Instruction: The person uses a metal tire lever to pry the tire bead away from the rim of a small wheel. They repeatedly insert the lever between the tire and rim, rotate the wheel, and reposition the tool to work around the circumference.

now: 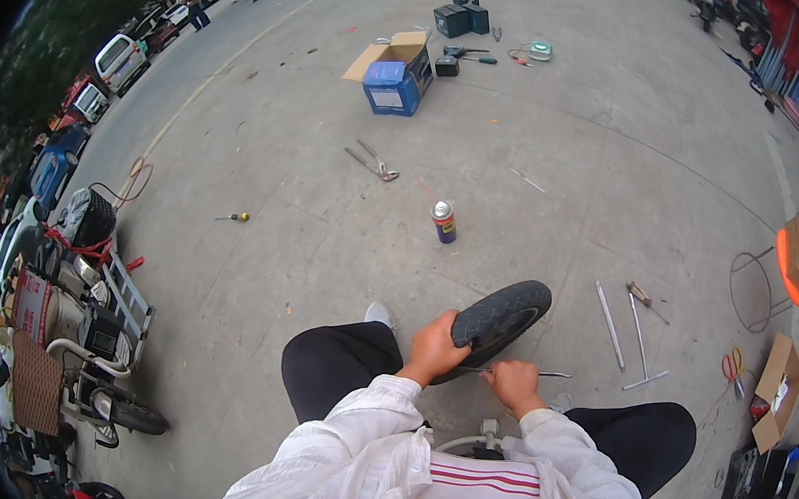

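Observation:
A black tyre (pixel 506 316) stands tilted between my knees, its treaded side up and its far end leaning right. My left hand (pixel 435 347) is wrapped round the tyre's near left side. My right hand (pixel 514 385) is closed round a thin metal tyre lever (pixel 557 374). One end of the lever sticks out to the right with a slight bend; the other runs left to the tyre's near edge, where I cannot tell if it sits under the rim. Beyond the tyre, a spray can (pixel 443 223) with a silver top stands upright.
Pliers (pixel 374 161) and a small screwdriver (pixel 235 217) lie ahead. Metal bars (pixel 610 325), a T-handled tool (pixel 645 380) and scissors (pixel 733 365) lie right. A blue box (pixel 396 86) stands farther off. Left is a parked motorbike (pixel 93 351); right, an orange stool (pixel 789 268).

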Action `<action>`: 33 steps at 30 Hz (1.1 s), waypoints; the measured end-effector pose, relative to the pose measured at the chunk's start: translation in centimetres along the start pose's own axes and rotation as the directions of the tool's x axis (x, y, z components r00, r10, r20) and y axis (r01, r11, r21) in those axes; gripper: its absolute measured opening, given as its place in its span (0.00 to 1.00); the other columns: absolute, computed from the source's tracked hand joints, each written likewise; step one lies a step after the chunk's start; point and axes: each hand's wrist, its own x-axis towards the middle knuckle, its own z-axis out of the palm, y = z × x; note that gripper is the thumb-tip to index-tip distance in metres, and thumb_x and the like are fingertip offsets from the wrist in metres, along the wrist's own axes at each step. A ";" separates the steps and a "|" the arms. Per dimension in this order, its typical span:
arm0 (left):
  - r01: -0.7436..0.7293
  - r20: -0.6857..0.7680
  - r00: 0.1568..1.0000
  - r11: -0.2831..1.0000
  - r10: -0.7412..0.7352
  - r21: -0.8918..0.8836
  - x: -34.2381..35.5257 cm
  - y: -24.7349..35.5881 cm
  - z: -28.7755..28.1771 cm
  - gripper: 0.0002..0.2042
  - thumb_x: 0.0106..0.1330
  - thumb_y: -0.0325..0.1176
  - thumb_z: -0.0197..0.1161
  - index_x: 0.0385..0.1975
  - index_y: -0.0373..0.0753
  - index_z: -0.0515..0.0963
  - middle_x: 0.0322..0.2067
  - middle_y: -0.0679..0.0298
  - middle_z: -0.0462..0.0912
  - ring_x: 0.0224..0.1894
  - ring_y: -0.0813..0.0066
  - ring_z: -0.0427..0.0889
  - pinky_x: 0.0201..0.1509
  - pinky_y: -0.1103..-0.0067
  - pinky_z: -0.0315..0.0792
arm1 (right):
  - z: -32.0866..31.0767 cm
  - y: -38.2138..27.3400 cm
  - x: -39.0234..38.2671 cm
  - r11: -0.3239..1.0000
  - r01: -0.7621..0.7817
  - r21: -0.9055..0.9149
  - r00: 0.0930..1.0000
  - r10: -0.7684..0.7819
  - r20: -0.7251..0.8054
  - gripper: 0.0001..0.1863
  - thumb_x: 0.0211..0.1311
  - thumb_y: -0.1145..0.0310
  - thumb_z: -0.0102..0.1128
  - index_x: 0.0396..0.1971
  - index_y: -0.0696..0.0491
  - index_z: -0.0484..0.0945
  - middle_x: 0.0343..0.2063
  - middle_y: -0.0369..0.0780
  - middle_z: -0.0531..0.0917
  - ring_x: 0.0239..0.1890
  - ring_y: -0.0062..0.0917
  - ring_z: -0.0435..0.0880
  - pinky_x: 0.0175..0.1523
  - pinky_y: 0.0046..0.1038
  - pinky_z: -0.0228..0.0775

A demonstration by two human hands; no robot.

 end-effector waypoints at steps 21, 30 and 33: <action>0.013 0.016 1.000 1.000 -0.013 -0.017 0.0 1.0 -0.1 0.24 0.48 0.39 0.69 0.47 0.43 0.75 0.37 0.48 0.83 0.41 0.46 0.82 0.43 0.61 0.75 | -1.0 2.8 1.2 0.997 0.073 -0.010 0.987 -0.073 -0.144 0.14 0.50 0.48 0.68 0.26 0.43 0.87 0.23 0.39 0.84 0.32 0.35 0.83 0.45 0.41 0.67; -0.078 -0.049 0.996 0.997 0.077 -0.028 -1.3 1.1 0.9 0.23 0.47 0.35 0.68 0.47 0.42 0.75 0.37 0.52 0.82 0.40 0.49 0.82 0.43 0.62 0.75 | 2.1 2.9 1.6 0.995 0.099 0.016 0.977 -0.094 -0.193 0.12 0.49 0.53 0.69 0.29 0.44 0.86 0.27 0.38 0.84 0.39 0.35 0.80 0.51 0.41 0.62; -0.059 -0.061 0.996 0.998 0.058 -0.025 -1.4 0.7 1.0 0.24 0.47 0.35 0.68 0.48 0.42 0.75 0.38 0.52 0.82 0.41 0.49 0.82 0.44 0.62 0.75 | 2.5 2.6 1.7 0.996 0.075 0.040 0.990 -0.069 -0.127 0.12 0.50 0.53 0.69 0.30 0.44 0.86 0.29 0.39 0.84 0.41 0.36 0.80 0.55 0.44 0.62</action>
